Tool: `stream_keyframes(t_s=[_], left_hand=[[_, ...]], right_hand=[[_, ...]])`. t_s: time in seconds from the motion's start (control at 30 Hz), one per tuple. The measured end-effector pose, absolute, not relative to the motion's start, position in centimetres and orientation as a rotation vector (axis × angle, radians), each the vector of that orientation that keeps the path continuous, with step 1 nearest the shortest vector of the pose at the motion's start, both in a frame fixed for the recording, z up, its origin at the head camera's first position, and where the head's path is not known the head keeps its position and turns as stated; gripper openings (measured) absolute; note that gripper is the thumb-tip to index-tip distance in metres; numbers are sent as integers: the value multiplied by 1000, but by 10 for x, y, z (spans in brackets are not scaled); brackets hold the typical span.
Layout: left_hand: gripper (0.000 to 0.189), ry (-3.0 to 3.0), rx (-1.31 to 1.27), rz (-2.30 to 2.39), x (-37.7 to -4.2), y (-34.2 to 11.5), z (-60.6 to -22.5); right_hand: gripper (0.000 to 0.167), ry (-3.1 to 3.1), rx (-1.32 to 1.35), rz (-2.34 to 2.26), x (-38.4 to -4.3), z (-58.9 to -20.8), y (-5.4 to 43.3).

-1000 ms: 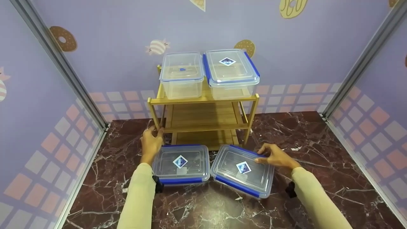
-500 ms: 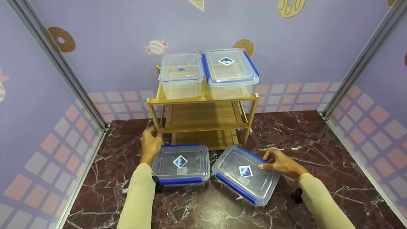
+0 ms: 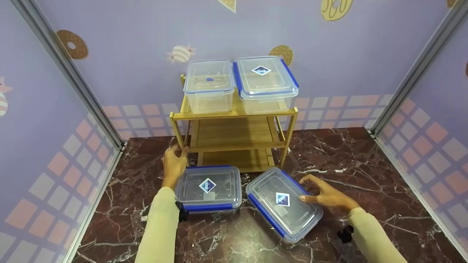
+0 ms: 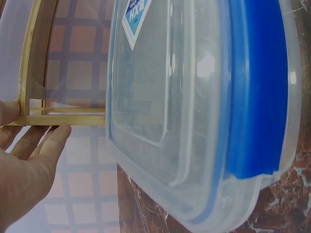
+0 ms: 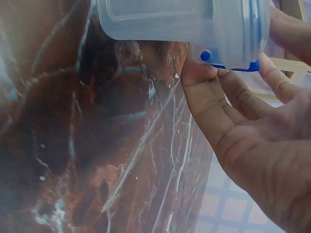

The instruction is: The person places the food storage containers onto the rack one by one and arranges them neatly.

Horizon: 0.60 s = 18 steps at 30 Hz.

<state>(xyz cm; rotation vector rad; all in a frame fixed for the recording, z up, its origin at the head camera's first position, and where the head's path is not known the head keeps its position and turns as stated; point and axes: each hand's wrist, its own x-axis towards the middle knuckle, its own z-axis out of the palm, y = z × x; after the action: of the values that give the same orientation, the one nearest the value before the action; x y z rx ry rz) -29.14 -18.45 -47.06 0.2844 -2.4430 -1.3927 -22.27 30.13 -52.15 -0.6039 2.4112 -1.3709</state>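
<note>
My left hand (image 3: 173, 166) holds the front left leg (image 4: 80, 120) of a small three-tier wooden rack (image 3: 234, 146), thumb on one side and fingers on the other. Close beside that hand lies a clear lidded food container (image 3: 223, 182) with blue clips and a diamond sticker. A similar food container (image 3: 268, 184), turned at a slant on the floor, is in my right hand (image 3: 327, 193). Its thumb is on the lid, while the right wrist view shows the fingers (image 5: 209, 104) curled at the container's clip edge and below it.
Two deeper clear boxes, a left one (image 3: 212, 104) and a right one (image 3: 267, 104), stand side by side on the rack's top tier. Purple patterned walls (image 3: 128, 44) enclose the dark red marbled floor (image 3: 347, 153) on three sides.
My right hand has shifted right and toward me, turning the right container clockwise so its near end swings closer. My left hand keeps its hold on the rack leg.
</note>
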Motion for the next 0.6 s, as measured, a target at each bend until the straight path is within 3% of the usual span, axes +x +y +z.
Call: stream_keyframes(t_s=[0.6], left_hand=[[30, -2447, 299, -1394, -291, -185, -470]], right_hand=[[76, 2167, -386, -1555, -203, -535, 284]])
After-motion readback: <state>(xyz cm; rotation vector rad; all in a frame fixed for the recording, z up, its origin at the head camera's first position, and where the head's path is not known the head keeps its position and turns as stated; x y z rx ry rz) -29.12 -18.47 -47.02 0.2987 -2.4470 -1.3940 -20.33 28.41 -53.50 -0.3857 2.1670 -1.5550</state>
